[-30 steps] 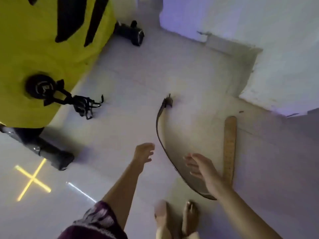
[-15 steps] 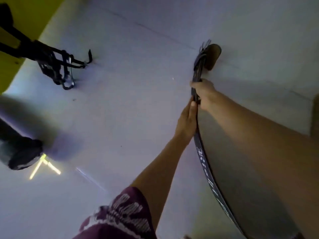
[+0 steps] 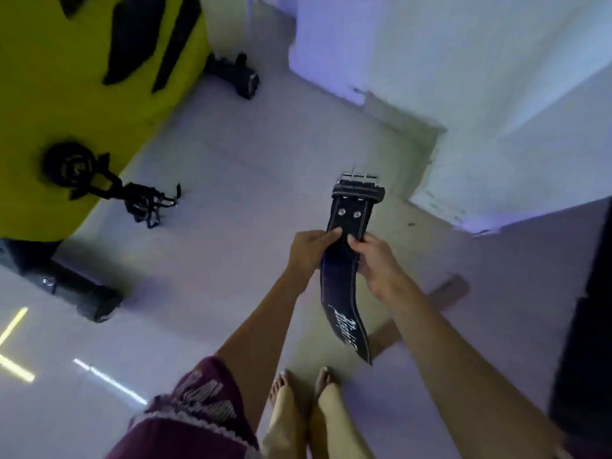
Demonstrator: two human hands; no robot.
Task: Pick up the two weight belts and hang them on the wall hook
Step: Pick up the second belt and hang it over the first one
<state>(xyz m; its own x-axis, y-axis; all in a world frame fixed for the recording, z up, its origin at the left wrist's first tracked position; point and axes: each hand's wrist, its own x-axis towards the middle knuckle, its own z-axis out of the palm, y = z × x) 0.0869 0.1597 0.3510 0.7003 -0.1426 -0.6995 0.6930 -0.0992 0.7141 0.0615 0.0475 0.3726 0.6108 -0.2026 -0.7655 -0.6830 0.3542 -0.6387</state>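
A black weight belt [image 3: 344, 286] with white stitching and white lettering hangs in the air in front of me, its metal buckle [image 3: 359, 176] pointing away. My left hand [image 3: 309, 251] grips its left edge and my right hand [image 3: 376, 263] grips its right edge, both just below the two rivets. The belt's wide lower end droops toward my bare feet. A brown second belt [image 3: 443, 294] lies flat on the floor to the right, partly hidden behind my right forearm. A black wall hook [image 3: 109, 190] holding dark straps sticks out of the yellow wall at left.
Yellow wall [image 3: 49, 104] with black shapes fills the upper left. Two black cylinders lie on the floor, one [image 3: 82, 293] at left and another [image 3: 236, 76] at the back. White wall [image 3: 496, 94] with a corner stands at right. A dark object [image 3: 586, 342] lines the right edge.
I have stood up, lifting the black belt off the floor. It now hangs flat-faced between both hands, and the view has pulled back from the floor.
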